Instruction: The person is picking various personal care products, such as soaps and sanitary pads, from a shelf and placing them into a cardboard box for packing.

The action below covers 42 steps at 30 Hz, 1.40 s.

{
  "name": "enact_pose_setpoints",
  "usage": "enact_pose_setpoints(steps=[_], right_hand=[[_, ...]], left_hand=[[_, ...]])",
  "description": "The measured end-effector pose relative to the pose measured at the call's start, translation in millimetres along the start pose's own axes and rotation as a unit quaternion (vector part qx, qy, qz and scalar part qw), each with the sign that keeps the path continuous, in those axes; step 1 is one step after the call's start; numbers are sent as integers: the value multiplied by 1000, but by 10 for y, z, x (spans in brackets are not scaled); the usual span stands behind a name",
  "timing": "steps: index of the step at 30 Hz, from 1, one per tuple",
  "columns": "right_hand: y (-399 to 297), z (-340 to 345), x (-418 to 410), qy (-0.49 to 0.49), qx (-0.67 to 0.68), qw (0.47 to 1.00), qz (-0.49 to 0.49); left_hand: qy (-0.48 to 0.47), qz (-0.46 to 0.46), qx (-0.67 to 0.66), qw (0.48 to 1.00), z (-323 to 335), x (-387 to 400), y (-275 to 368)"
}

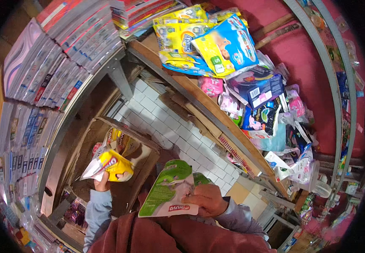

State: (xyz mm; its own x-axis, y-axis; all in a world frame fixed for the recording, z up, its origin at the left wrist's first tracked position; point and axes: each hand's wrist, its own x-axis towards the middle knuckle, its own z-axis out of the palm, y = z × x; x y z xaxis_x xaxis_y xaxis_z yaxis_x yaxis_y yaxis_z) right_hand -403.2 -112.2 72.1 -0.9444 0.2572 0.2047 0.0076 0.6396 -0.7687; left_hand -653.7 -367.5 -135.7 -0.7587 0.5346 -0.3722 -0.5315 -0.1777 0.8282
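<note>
My left hand [102,182] grips a yellow and white plastic pouch [120,167] by its lower edge, over a wooden compartment. More yellow pouches [122,142] stand in that compartment just behind it. In front of my body, my right hand [207,200] holds a green and white pouch [168,189] with its fingers over the right edge. A further green pouch [201,178] shows partly behind that hand; whether it is also held, I cannot tell.
Diaper packs [223,47], a dark blue package [255,85] and other plastic packs lie along a wooden shelf [201,101] ahead and right. Stacked plastic-wrapped books or boxes [40,76] fill the left side. White floor tiles [157,117] show between the shelves. A metal rail [334,63] curves at right.
</note>
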Motion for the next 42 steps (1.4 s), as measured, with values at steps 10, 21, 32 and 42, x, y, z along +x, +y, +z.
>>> enact_pose_setpoints(steps=[10, 21, 32, 42], right_hand=[[26, 289, -312, -51, 22, 996, 75], [-12, 356, -325, -81, -34, 993, 75], [-40, 686, 182, -64, 4, 997, -53], [-421, 711, 750, -16, 85, 996, -33]], left_hand=[[-59, -135, 111, 983, 45, 365, -800], [-176, -235, 232, 927, 66, 332, -804], [-433, -152, 236, 857, 262, -94, 327], [-339, 214, 464, 790, 2, -806, 612]])
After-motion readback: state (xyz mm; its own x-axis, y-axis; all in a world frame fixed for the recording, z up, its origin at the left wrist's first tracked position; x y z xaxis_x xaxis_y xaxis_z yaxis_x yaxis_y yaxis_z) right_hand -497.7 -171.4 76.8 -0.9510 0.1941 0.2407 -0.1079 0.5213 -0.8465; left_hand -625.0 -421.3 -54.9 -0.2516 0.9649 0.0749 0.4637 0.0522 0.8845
